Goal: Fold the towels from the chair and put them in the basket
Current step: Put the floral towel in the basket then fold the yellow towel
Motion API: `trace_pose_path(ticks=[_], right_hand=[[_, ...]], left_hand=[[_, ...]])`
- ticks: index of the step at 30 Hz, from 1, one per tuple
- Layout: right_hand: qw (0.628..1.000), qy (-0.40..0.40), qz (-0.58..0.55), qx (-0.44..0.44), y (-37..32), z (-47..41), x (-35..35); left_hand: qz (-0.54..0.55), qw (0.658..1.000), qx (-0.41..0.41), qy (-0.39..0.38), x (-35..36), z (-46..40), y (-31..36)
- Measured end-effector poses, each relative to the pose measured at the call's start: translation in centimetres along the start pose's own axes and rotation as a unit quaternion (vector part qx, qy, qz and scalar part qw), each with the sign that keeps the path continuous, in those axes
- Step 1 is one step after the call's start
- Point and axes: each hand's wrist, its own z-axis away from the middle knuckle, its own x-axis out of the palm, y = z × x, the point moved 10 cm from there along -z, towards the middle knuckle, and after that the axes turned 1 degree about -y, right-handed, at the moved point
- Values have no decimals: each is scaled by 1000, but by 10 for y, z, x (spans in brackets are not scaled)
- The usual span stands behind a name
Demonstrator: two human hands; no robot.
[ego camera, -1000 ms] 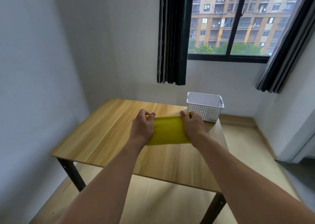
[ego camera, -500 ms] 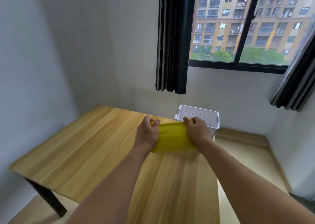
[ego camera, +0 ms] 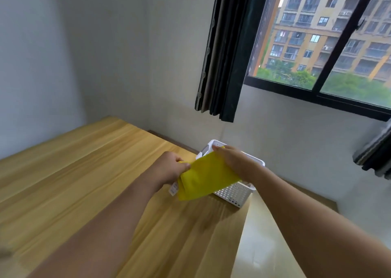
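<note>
A folded yellow towel (ego camera: 206, 177) hangs in the air, tilted, held at both ends. My left hand (ego camera: 169, 167) pinches its near left end, where a small white label dangles. My right hand (ego camera: 234, 161) grips its far right end, right over the white perforated basket (ego camera: 234, 195). The basket stands at the far right corner of the wooden table (ego camera: 74, 182), and the towel and my right hand hide most of its opening. The chair is out of view.
The table's right edge runs just past the basket, with bare floor (ego camera: 264, 235) beyond. A grey wall stands behind the table. A dark curtain (ego camera: 228, 51) hangs beside the window (ego camera: 330, 36) above the basket.
Both hands have carried the towel forward and right, from above the table's middle to over the basket. The towel now tilts, right end higher. The view has swung closer.
</note>
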Motion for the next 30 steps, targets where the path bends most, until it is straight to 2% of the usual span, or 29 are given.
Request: trace_pose_path(ticks=[3,7,11,15,18,24,28,30], right_hand=[[999,-19,-7,46,23,-58,-43],[998,-24,63,-2,40,-167,-89],[983,11,174,-60,59,-268,-124],[959,0,274,-71,106,-333,-124],[946,-26,310,-88,143,-363,-106],[911,-107,385,-102,205,-403,-57],[892,-119,435,5,252,-419,-47],[882,-110,457,25,269,-423,-42]], left_hand=[[30,997,-10,69,22,-56,14],[28,993,-39,112,66,-145,24],[-12,994,-82,73,131,-237,26],[-157,978,-136,33,187,-302,14],[-260,946,-187,-43,229,-334,-11],[-397,834,-267,-276,295,-362,-73],[-431,775,-289,-361,315,-366,-115],[-435,757,-304,-381,322,-366,-133]])
